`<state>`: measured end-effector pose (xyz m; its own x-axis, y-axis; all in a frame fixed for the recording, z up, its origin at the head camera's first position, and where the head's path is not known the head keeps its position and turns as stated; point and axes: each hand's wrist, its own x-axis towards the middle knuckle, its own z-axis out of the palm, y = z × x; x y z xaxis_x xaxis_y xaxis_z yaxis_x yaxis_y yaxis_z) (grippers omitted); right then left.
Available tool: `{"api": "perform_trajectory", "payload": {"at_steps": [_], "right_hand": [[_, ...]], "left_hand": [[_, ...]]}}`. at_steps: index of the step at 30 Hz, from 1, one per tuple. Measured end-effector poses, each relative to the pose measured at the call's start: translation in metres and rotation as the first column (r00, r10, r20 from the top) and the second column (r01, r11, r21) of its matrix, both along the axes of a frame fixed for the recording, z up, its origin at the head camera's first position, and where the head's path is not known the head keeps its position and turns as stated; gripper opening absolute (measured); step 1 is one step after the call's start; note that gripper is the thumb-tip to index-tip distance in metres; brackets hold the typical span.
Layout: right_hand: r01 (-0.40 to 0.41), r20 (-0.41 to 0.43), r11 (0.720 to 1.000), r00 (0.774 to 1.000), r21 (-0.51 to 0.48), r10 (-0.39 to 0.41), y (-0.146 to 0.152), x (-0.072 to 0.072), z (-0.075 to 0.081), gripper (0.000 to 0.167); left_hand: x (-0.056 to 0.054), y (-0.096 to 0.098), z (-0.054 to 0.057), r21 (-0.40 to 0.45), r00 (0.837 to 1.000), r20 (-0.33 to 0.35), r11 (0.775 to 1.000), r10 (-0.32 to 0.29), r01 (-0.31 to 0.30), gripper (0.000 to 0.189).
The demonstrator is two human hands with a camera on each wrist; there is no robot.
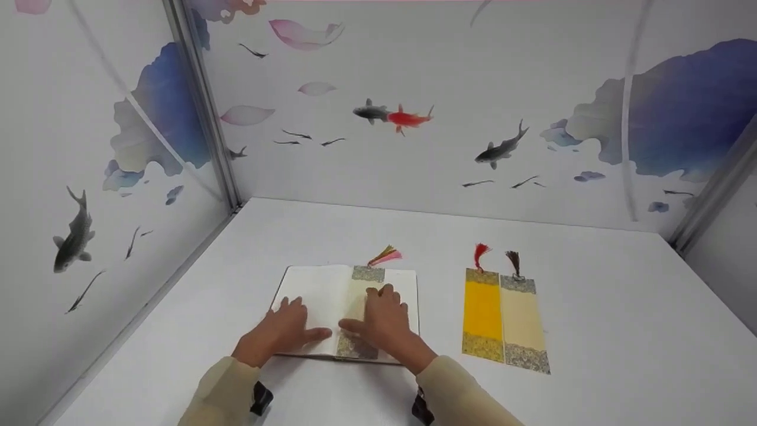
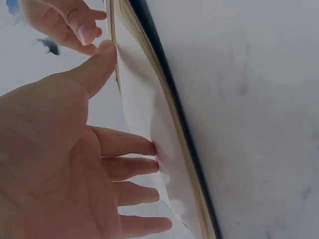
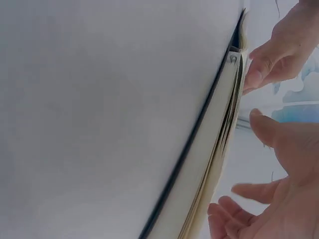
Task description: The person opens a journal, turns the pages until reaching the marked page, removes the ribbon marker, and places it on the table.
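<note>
An open notebook (image 1: 319,285) with blank pages lies on the table. On its right page, along the fold, is a cream bookmark (image 1: 369,274) with patterned ends; its pink and gold tassel (image 1: 385,256) sticks out past the top edge. My left hand (image 1: 282,329) rests on the left page; the left wrist view shows its fingers extended, fingertips on the paper (image 2: 164,134). Over the bookmark's middle lies my right hand (image 1: 385,318), hiding part of it. In the right wrist view its fingers (image 3: 256,191) are loosely bent beside the thick page block (image 3: 199,174).
To the right of the notebook lie a yellow bookmark (image 1: 483,307) with a red tassel and a cream bookmark (image 1: 523,319) with a dark tassel, side by side. White printed panels (image 1: 414,171) enclose the white table (image 1: 597,331) at the back and sides.
</note>
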<state>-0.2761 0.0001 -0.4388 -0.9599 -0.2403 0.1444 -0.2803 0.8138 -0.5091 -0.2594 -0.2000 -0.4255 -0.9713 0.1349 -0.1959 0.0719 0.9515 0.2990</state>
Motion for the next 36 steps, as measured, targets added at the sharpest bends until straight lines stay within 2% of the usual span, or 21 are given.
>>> {"api": "perform_trajectory", "payload": {"at_steps": [2, 5, 9, 13, 16, 20, 24, 29, 32, 36], "right_hand": [[0.051, 0.033, 0.998, 0.998, 0.026, -0.051, -0.001, 0.001, 0.000, 0.086], [0.098, 0.079, 0.993, 0.992, 0.062, -0.103, 0.002, 0.002, 0.003, 0.088], [0.143, 0.161, 0.987, 0.975, 0.067, -0.152, 0.009, 0.000, 0.011, 0.084], [0.185, 0.229, 0.980, 0.953, 0.079, -0.199, 0.020, -0.004, 0.018, 0.083], [0.212, 0.251, 0.972, 0.940, 0.096, -0.230, 0.028, -0.007, 0.019, 0.083], [0.227, 0.242, 0.969, 0.939, 0.092, -0.243, 0.038, -0.010, 0.016, 0.085], [0.246, 0.236, 0.969, 0.940, 0.030, -0.246, 0.052, -0.017, 0.008, 0.082], [0.251, 0.293, 0.960, 0.934, -0.121, -0.207, 0.073, -0.029, 0.002, 0.071], [0.261, 0.314, 0.945, 0.930, -0.198, -0.191, 0.084, -0.036, 0.003, 0.059], [0.265, 0.317, 0.911, 0.935, -0.315, -0.163, 0.100, -0.041, 0.012, 0.045]], "left_hand": [[0.001, 0.003, 0.000, 0.021, 1.000, 0.012, 1.000, 0.016, -0.016, 0.086], [0.001, 0.006, 0.000, 0.070, 1.000, 0.018, 0.998, -0.001, 0.000, 0.086], [0.001, 0.007, 0.001, 0.154, 0.995, 0.008, 0.983, -0.104, 0.101, 0.072], [0.001, 0.007, 0.001, 0.221, 0.978, 0.042, 0.956, -0.205, 0.191, 0.053], [0.001, 0.008, -0.001, 0.221, 0.971, 0.080, 0.953, -0.227, 0.205, 0.053], [0.000, 0.012, -0.004, 0.165, 0.970, 0.132, 0.969, -0.204, 0.181, 0.066], [-0.002, 0.016, -0.004, 0.111, 0.968, 0.168, 0.980, -0.184, 0.167, 0.074], [-0.002, 0.017, -0.001, 0.116, 0.969, 0.173, 0.981, -0.174, 0.156, 0.076], [-0.002, 0.017, 0.000, 0.123, 0.971, 0.167, 0.980, -0.173, 0.154, 0.077], [-0.002, 0.016, 0.001, 0.133, 0.969, 0.162, 0.977, -0.186, 0.165, 0.078]]}}
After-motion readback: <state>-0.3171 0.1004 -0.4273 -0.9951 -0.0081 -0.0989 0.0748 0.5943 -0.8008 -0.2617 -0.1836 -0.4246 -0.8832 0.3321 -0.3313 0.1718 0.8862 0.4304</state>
